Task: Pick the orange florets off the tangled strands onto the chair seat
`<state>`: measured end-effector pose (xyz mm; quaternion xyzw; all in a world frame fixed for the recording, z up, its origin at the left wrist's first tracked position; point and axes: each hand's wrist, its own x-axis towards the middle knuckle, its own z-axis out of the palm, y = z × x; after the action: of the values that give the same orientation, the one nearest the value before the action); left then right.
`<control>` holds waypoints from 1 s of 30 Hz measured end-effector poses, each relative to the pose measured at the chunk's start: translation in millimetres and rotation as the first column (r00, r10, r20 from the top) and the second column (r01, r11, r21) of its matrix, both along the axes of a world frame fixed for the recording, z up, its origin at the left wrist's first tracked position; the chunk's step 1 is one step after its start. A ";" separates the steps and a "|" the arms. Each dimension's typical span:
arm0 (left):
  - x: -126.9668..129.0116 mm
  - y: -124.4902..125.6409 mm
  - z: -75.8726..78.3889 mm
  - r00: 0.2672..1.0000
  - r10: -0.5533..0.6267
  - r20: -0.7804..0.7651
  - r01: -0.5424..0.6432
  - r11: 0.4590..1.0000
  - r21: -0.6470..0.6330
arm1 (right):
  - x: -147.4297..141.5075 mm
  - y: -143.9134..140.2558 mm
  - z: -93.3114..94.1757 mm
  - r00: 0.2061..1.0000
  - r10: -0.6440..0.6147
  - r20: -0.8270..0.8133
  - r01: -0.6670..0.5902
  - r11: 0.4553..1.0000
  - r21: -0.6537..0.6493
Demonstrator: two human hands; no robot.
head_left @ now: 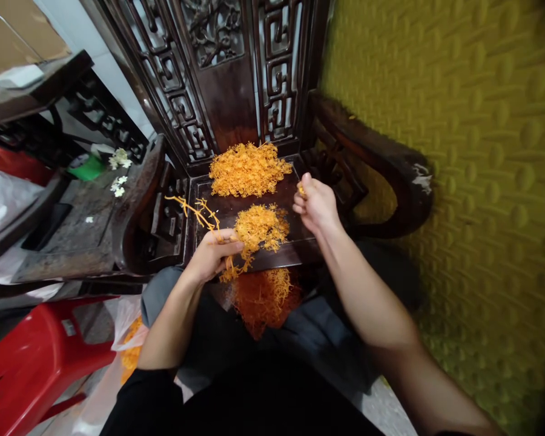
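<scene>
My left hand (213, 254) grips a bundle of long orange strands (195, 209) that stick out to the upper left and hang below the fingers. My right hand (314, 203) pinches a small orange piece (301, 190) between thumb and fingers, above the right side of the seat. Both hands hover over a dark carved wooden chair seat (290, 251). A large heap of orange strands (247, 169) lies at the back of the seat. A smaller heap (258, 227) lies at the front, between my hands. More orange strands (263, 300) lie below the seat's front edge, on my lap.
The chair's carved back (227, 66) and armrests (372, 154) enclose the seat. A yellow textured wall (481, 151) stands to the right. A dark side table (72, 224) with small white flowers (119, 160) is at the left. A red plastic stool (31, 357) and a plastic bag (127, 339) sit at the lower left.
</scene>
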<state>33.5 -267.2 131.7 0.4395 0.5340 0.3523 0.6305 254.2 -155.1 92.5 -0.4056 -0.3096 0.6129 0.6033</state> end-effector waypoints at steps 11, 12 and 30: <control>2.4 2.2 -6.9 0.990 -0.143 0.020 0.144 0.988 -0.055 | -28.2 -35.9 -3.8 0.732 0.679 -0.058 -0.681 0.727 -0.079; 2.0 1.6 -7.1 0.987 -0.161 0.018 0.162 0.985 -0.066 | -28.5 -33.5 -4.0 0.701 0.713 0.001 -0.711 0.699 -0.079; -22.2 0.0 13.3 0.873 0.017 0.487 -0.395 0.608 0.688 | -49.0 -55.3 -14.8 0.638 0.698 -0.326 -0.764 0.627 -0.153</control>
<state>11.3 -267.2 144.9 0.5091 0.2258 0.7061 0.4373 205.2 -210.4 77.6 -0.2479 -0.2854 0.8859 0.2688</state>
